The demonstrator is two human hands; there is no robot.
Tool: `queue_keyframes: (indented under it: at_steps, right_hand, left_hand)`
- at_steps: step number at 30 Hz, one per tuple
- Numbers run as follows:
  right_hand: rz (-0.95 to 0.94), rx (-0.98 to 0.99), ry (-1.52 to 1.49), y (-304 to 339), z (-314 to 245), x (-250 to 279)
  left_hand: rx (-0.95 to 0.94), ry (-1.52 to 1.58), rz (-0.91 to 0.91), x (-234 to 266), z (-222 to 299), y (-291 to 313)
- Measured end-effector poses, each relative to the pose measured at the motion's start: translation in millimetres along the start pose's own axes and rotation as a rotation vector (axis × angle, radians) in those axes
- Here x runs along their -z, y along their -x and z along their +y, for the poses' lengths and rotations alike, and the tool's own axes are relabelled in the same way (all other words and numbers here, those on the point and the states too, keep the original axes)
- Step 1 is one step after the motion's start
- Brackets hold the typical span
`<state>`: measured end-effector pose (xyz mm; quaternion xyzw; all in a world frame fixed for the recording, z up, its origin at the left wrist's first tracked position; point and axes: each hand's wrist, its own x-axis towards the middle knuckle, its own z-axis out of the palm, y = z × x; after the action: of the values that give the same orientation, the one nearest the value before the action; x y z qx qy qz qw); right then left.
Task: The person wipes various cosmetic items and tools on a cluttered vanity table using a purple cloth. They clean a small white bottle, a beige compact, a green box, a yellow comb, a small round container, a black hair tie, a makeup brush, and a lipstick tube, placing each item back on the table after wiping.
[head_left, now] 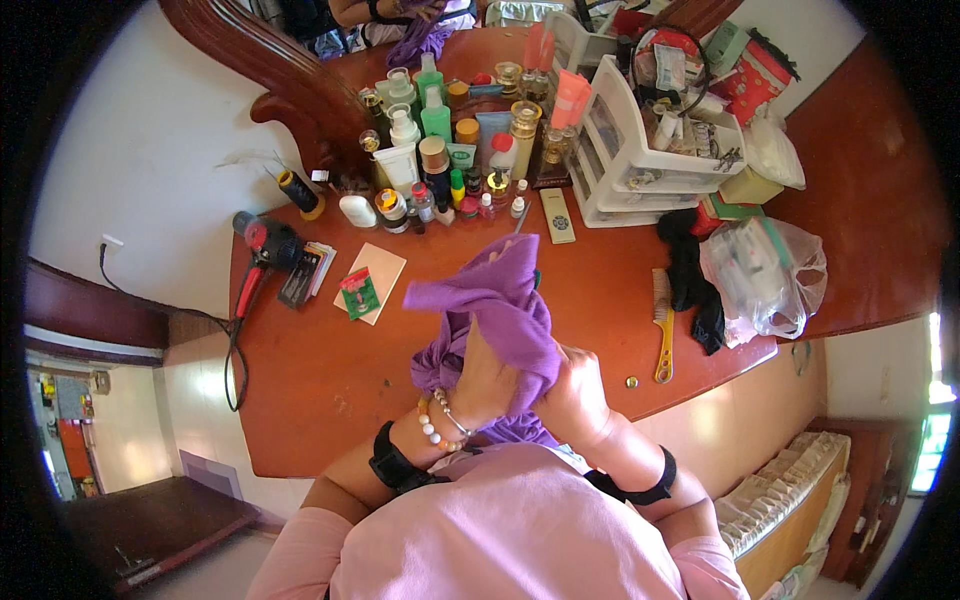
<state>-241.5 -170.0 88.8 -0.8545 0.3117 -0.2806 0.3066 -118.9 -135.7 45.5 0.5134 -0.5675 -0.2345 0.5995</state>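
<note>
A soft purple scarf (490,278) is bunched and twisted between my two hands, in front of my chest and above the near part of the table. My left hand (485,378) grips it, with folds lying over its fingers and hiding some of them. Close beside it, my right hand (580,398) is closed in a fist on the scarf's right side. One loose end sticks up and out to the left above my hands. More of the fabric hangs below, towards my lap. Beaded bracelets and a black strap circle my left wrist, and another black strap my right forearm.
Bottles and jars (435,160) crowd the back of the brown table (330,400) before a mirror. A hair dryer (268,245) with its cord lies left. To the right are white drawers (640,160), a yellow comb (663,325), a black cloth (688,275) and a plastic bag (770,275).
</note>
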Motion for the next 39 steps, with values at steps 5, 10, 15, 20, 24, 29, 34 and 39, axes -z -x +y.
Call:
queue_keyframes:
  at_steps: [5,10,15,20,24,29,34,39]
  right_hand:
    - [-0.059,0.165,0.056,-5,-1,6]
    - [-0.025,0.117,0.046,-5,-6,7]
    - [-0.032,0.178,0.115,-2,-9,7]
    - [0.079,0.187,0.065,-3,-13,2]
    - [0.253,0.039,0.104,-13,-5,-4]
    - [0.298,-0.052,-0.03,-21,-13,-18]
    - [0.273,0.154,-0.068,-19,-19,-25]
    - [0.25,-0.298,-0.13,-21,-9,-8]
  left_hand:
    - [0.303,0.335,-0.12,7,-16,-16]
    - [0.319,0.602,0.019,-2,-13,-27]
    - [0.502,0.778,-0.11,15,-10,-34]
    - [0.599,0.97,0.067,-2,-14,-23]
    - [0.71,1.122,0.281,-16,26,-18]
    - [0.459,0.839,0.127,-25,14,3]
    - [0.59,1.172,0.042,-14,-6,5]
    - [0.769,1.309,0.192,22,-21,-6]
